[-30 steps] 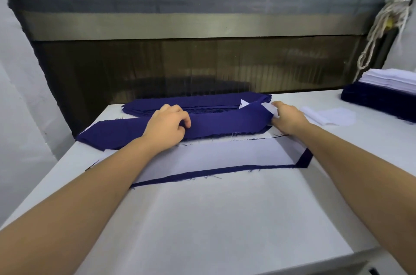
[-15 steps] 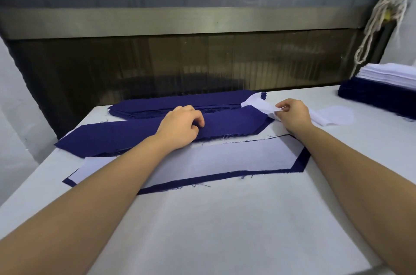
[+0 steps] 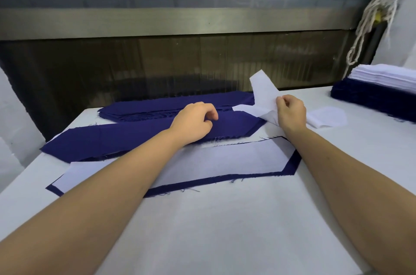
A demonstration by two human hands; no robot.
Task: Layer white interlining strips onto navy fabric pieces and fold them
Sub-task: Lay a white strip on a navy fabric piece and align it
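Navy fabric [image 3: 135, 137] (frayed edge) gripped by left hand [image 3: 193, 124]; right hand [image 3: 290, 112] pinches white interlining [image 3: 262, 88].

Hands, mine: two, left hand [image 3: 193, 120] and right hand [image 3: 290, 110].
Single navy pieces: two, the folded navy piece [image 3: 126, 139] held in my left and the flat navy piece [image 3: 290, 167].
Navy stacks: two, back stack [image 3: 157, 106] and far-right stack [image 3: 371, 99]; I cannot count their layers.
White interlining: three, the laid strip [image 3: 225, 162], the lifted strip [image 3: 262, 88] pinched in my right, and a loose piece [image 3: 326, 117].
White stack [image 3: 387, 76]: one.
Table [image 3: 225, 229]: one.
Cord bundle [image 3: 371, 18]: one.
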